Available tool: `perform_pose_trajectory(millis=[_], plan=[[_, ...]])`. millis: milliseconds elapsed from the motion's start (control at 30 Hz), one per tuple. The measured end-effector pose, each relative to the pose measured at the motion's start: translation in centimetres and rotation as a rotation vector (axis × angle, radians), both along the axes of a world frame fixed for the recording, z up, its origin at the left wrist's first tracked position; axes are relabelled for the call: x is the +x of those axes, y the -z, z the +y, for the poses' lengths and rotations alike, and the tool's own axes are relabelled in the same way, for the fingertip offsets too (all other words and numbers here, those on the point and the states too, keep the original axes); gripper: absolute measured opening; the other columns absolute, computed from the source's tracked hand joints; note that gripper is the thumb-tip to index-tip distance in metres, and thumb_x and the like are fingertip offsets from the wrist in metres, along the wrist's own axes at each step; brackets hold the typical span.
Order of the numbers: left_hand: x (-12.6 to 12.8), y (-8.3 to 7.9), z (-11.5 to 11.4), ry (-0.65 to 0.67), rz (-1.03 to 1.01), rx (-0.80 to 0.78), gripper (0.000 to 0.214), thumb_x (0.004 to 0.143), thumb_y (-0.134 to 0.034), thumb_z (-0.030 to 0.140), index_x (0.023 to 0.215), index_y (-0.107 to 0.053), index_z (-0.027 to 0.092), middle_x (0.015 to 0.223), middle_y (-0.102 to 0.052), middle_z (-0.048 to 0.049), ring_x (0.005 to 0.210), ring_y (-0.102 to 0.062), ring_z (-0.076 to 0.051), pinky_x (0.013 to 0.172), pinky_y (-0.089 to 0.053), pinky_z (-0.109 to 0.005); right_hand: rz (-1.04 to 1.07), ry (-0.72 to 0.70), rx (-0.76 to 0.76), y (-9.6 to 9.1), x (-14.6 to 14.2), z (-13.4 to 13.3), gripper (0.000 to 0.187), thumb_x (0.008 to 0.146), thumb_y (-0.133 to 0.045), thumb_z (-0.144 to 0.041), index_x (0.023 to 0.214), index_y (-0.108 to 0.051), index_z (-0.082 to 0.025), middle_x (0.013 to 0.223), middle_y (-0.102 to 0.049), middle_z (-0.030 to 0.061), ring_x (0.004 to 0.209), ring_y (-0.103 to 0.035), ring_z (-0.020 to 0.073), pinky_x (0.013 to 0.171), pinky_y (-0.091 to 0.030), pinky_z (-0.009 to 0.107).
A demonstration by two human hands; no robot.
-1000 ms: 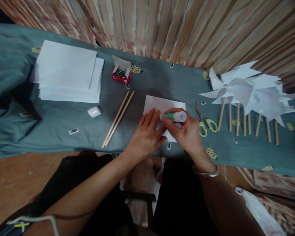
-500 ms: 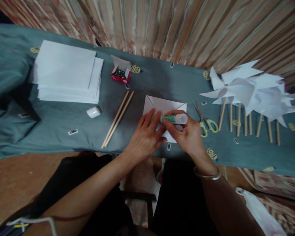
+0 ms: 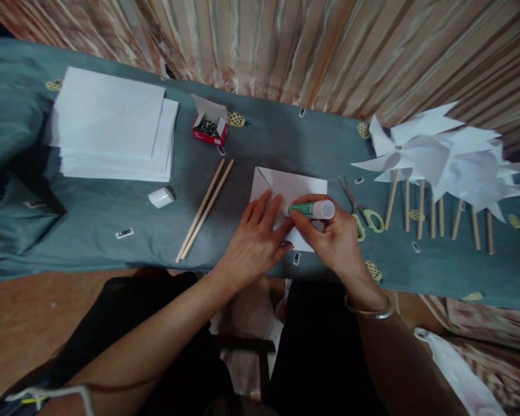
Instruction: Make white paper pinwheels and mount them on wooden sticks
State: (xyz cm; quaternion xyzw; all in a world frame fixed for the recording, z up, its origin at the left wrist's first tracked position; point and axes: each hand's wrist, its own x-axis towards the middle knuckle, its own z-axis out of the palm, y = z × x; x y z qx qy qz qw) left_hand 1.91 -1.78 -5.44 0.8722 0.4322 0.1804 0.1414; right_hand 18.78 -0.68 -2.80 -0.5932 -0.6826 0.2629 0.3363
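A white square of cut paper (image 3: 286,186) lies on the blue-green cloth (image 3: 112,208) in front of me. My left hand (image 3: 255,237) lies flat on its lower left part, fingers stretched out. My right hand (image 3: 329,234) is closed round a green and white glue stick (image 3: 312,209), held sideways with its tip on the paper's middle. The glue stick's white cap (image 3: 160,197) rests on the cloth to the left.
Two wooden sticks (image 3: 204,209) lie left of the paper. A stack of white sheets (image 3: 112,130) and a small red box of pins (image 3: 208,130) sit farther back. Green-handled scissors (image 3: 364,216) and several paper pinwheels on sticks (image 3: 437,162) lie at right.
The glue stick's tip has shifted slightly on the paper with my right hand. My left hand stays flat on the sheet.
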Motion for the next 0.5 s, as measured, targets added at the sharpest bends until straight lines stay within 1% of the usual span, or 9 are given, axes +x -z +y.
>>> perform_pose_trajectory(millis=[167,333,500], plan=[[0.03,-0.10,0.03,-0.003,0.012,0.002,0.044,0.087,-0.059,0.042,0.123,-0.058,0.016,0.148,-0.039,-0.0217,0.141,-0.027,-0.042,0.109,-0.031,-0.058,-0.016,0.026,-0.010,-0.09,0.16,0.00,0.020,0.083,-0.065,-0.035,0.095,-0.064,-0.020,0.081,-0.071,0.0004,0.067,-0.064,0.0147,0.062,-0.050,0.026],[0.02,-0.12,0.04,0.000,0.011,-0.007,0.046,0.087,-0.059,0.042,0.127,-0.056,0.020,0.148,-0.039,-0.0192,0.141,-0.027,-0.041,0.109,-0.032,-0.058,0.001,0.023,-0.006,0.08,0.44,0.05,0.020,0.083,-0.065,-0.036,0.096,-0.064,-0.021,0.081,-0.071,0.0005,0.067,-0.064,0.0147,0.062,-0.050,0.026],[-0.02,-0.05,0.05,-0.001,-0.004,-0.015,0.046,0.086,-0.060,0.040,0.128,-0.056,0.022,0.149,-0.039,-0.0178,0.142,-0.026,-0.041,0.109,-0.031,-0.059,-0.041,0.045,0.001,0.07,0.54,0.08,0.021,0.083,-0.065,-0.037,0.098,-0.064,-0.022,0.082,-0.071,0.0008,0.067,-0.065,0.0154,0.062,-0.051,0.028]])
